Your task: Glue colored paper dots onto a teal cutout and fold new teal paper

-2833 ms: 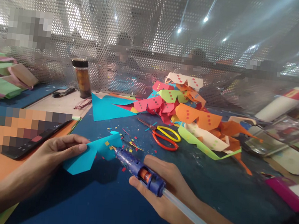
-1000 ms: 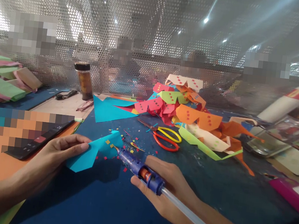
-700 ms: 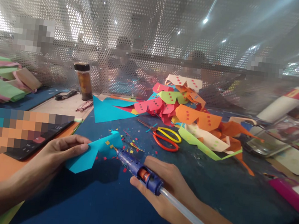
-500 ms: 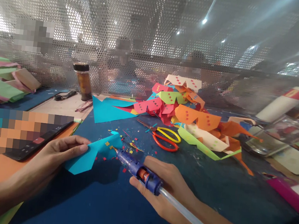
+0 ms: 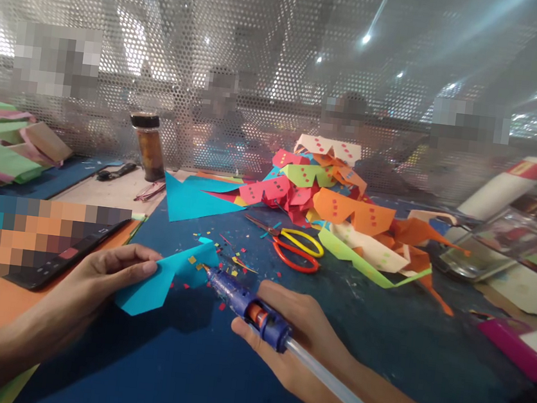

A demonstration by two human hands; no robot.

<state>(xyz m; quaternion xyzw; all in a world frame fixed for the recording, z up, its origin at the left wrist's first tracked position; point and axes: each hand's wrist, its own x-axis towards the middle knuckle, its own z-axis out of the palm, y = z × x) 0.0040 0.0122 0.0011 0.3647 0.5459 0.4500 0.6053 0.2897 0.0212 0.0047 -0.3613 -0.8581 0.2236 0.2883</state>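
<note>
My left hand (image 5: 117, 275) pinches a cut piece of blue paper (image 5: 148, 288), shaped like a mask, between thumb and fingers. Small yellow squares sit near its far end. My right hand (image 5: 295, 334) is wrapped round a dark blue hot glue gun (image 5: 238, 295), whose nozzle tip is at the blue paper beside the yellow squares. A clear glue stick (image 5: 343, 394) sticks out from the back of the gun. Its handle and trigger are hidden by my hand. Beyond lie scissors (image 5: 296, 250) with one yellow and one red handle, among scattered tiny paper squares (image 5: 234, 273).
A heap of colourful paper masks (image 5: 354, 211) lies behind the scissors. To its left is a blue paper sheet (image 5: 201, 200) and a dark-lidded jar (image 5: 148, 149). A phone (image 5: 68, 256) rests by my left arm. Perforated metal (image 5: 267, 46) stands behind, with people beyond it.
Both hands, the blue paper and the glue gun hold nearly the same positions. The view has shifted very slightly.
</note>
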